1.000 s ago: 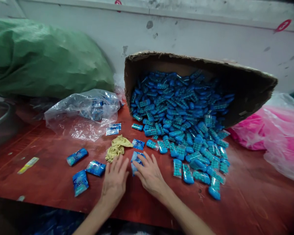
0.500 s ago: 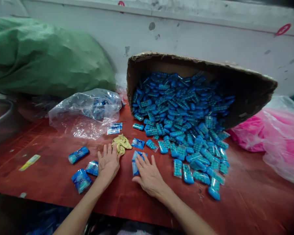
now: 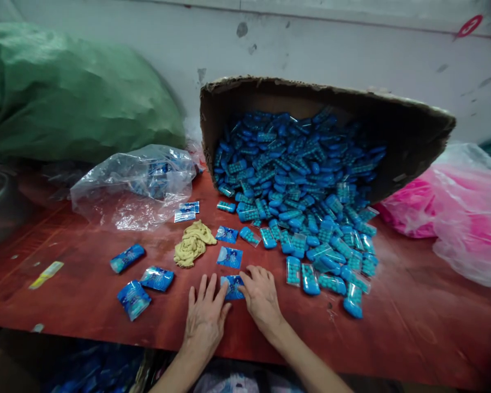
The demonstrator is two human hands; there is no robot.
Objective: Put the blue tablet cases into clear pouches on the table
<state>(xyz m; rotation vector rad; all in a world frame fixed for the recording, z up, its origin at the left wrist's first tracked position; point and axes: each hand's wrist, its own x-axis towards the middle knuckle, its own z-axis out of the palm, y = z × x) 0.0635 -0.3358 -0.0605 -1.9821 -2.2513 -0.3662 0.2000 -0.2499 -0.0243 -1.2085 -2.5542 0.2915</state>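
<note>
My left hand (image 3: 207, 316) and right hand (image 3: 261, 297) lie flat and open, fingertips pinning the blue packet (image 3: 233, 286) between them, just far of both.

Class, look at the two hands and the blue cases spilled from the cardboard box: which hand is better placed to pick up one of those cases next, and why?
Probably the right hand. It lies nearest the spilled blue cases fanning from the cardboard box. The left hand lies farther off, beside the flat blue packet both hands touch.

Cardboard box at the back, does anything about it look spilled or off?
Yes. The cardboard box lies tipped on its side, and blue packs have spilled from its mouth across the red table. Its top edge looks ragged and torn.
</note>
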